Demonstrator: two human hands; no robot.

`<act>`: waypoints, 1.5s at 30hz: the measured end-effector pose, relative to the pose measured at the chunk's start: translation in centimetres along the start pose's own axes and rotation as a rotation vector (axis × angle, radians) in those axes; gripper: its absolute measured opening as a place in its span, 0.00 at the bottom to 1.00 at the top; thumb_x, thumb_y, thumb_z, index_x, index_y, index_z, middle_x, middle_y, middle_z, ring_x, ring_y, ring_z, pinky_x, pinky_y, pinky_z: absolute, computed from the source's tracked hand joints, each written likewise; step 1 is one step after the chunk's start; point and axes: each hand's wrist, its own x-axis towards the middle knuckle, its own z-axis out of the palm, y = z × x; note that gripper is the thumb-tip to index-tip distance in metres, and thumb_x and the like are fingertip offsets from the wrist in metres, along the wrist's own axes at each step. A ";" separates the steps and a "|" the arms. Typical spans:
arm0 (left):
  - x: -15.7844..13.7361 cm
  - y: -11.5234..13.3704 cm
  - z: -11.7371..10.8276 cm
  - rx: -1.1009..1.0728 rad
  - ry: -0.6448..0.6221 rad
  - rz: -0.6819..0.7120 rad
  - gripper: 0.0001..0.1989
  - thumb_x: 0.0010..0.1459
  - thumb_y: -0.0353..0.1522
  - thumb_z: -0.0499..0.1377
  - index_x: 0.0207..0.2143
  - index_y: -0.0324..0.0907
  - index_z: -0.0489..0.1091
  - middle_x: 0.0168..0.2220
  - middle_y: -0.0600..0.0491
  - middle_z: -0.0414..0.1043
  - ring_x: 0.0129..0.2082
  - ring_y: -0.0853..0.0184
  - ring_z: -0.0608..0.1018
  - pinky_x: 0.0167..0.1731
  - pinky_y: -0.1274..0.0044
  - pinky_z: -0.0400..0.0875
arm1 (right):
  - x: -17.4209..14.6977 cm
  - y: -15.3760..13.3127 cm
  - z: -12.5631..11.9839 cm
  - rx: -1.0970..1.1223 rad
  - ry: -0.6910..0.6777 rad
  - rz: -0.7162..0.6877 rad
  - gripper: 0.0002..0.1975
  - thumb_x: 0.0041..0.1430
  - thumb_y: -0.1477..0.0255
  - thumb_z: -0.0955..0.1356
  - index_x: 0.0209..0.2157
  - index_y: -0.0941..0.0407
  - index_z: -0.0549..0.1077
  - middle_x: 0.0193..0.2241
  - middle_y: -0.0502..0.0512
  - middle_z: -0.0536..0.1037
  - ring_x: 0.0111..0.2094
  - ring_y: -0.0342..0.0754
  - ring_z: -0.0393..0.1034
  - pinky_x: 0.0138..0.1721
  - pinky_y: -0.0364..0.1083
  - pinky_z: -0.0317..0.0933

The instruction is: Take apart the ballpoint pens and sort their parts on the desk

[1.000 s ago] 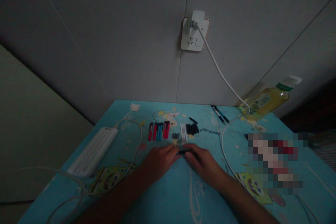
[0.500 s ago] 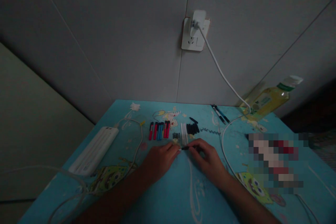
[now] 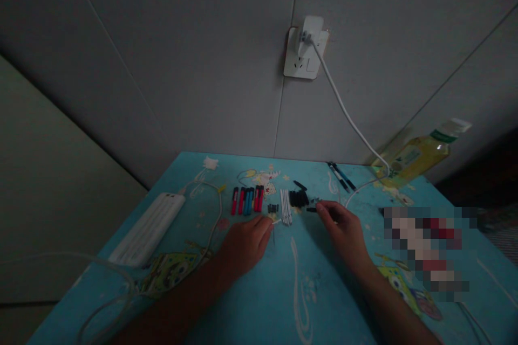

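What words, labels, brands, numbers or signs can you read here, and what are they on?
No text can be read for certain.
Bottle: its label is too small and blurred to read.
White power strip: any markings are too faint to read.
Red and blue pen barrels: any print is too small to read.
Pixelated patch: nothing readable.

A dimly lit, grey panelled wall (image 3: 202,64) stands beyond the right hand (image 3: 343,226), with a blue patterned tabletop (image 3: 263,296) beneath.
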 end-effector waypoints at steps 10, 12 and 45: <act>-0.1 -0.1 0.4 -0.020 0.022 0.019 0.13 0.69 0.34 0.45 0.40 0.43 0.69 0.32 0.52 0.73 0.32 0.67 0.77 0.31 0.77 0.67 | 0.5 1.9 2.3 -0.482 -0.023 -0.293 0.18 0.66 0.71 0.60 0.54 0.56 0.72 0.45 0.60 0.77 0.44 0.52 0.72 0.48 0.50 0.64; -0.2 -0.1 0.5 -0.016 0.027 0.018 0.13 0.69 0.34 0.46 0.40 0.43 0.69 0.33 0.52 0.74 0.32 0.66 0.77 0.31 0.77 0.67 | 0.9 2.0 2.6 -0.597 -0.012 -0.297 0.18 0.66 0.72 0.60 0.54 0.56 0.72 0.46 0.60 0.77 0.45 0.52 0.71 0.49 0.50 0.62; -0.2 0.2 0.2 0.000 0.003 0.041 0.14 0.69 0.34 0.45 0.41 0.43 0.69 0.33 0.52 0.74 0.33 0.65 0.78 0.30 0.75 0.67 | 1.5 1.5 2.7 -0.902 -0.010 -0.347 0.15 0.67 0.74 0.60 0.50 0.56 0.74 0.41 0.60 0.77 0.41 0.52 0.68 0.44 0.49 0.57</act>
